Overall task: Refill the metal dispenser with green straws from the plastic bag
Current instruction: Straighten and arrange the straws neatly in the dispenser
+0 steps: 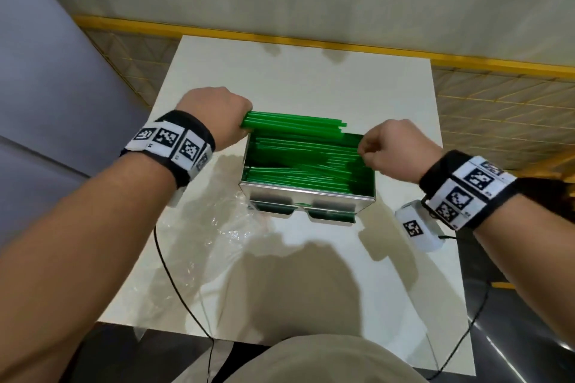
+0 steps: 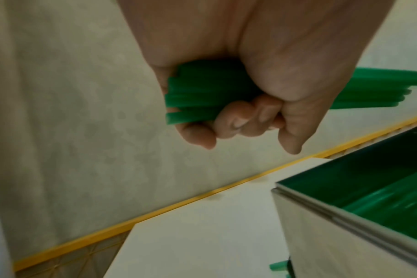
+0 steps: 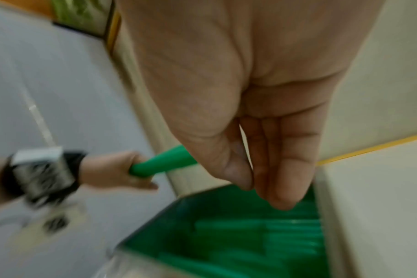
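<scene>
The metal dispenser (image 1: pixel 308 193) stands open-topped in the middle of the white table (image 1: pixel 311 71), with a layer of green straws (image 1: pixel 311 165) lying inside. My left hand (image 1: pixel 217 115) grips a bundle of green straws (image 1: pixel 295 124) by its left end and holds it level just above the dispenser's far rim. The left wrist view shows the fingers (image 2: pixel 238 122) curled tightly round the bundle (image 2: pixel 198 97). My right hand (image 1: pixel 367 149) hovers at the dispenser's right rim, apart from the bundle's free end. Its fingers (image 3: pixel 281 169) point down together over the straws (image 3: pixel 262 235) and hold nothing.
A clear crumpled plastic bag (image 1: pixel 211 227) lies on the table to the front left of the dispenser. Black cables (image 1: pixel 174 283) run over the table's near edge. A yellow-edged ledge (image 1: pixel 342 48) and a wall close off the far side.
</scene>
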Demonstrator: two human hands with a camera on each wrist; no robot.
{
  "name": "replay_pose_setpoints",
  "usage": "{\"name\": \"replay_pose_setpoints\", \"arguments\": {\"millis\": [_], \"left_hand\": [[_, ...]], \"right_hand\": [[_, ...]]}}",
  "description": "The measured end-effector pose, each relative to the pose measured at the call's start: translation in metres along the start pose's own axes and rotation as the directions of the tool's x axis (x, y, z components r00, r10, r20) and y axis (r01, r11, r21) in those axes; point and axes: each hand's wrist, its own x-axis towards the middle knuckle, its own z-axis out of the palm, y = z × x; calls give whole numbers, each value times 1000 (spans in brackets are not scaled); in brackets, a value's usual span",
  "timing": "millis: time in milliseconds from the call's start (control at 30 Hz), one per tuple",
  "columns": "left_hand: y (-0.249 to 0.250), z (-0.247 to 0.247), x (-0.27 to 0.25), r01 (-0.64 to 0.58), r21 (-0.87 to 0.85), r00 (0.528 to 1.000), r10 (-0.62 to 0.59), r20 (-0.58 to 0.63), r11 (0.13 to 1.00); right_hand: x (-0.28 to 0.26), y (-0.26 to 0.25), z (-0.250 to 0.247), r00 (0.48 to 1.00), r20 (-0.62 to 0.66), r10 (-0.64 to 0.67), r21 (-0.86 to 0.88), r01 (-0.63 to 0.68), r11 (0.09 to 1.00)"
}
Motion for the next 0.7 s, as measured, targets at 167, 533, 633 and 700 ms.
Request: {"name": "replay_pose_setpoints", "arguments": {"millis": [167, 533, 633, 700], "left_hand": [[-23, 0, -10, 76, -39, 997, -77, -12, 996], [-25, 15, -23, 98, -129, 995, -102, -21, 987], [-26, 16, -25, 93, -135, 995, -97, -27, 986], [-25, 16, -25, 89, -138, 995, -95, -38, 986]], "right_hand": [[34, -38, 51, 968, 247, -44, -366, 136, 921], [53, -44, 62, 937, 346, 45, -478, 134, 868], [51, -46, 54, 940, 340, 29, -513, 159, 844], [49, -46, 51, 938, 346, 27, -531, 172, 830]]}}
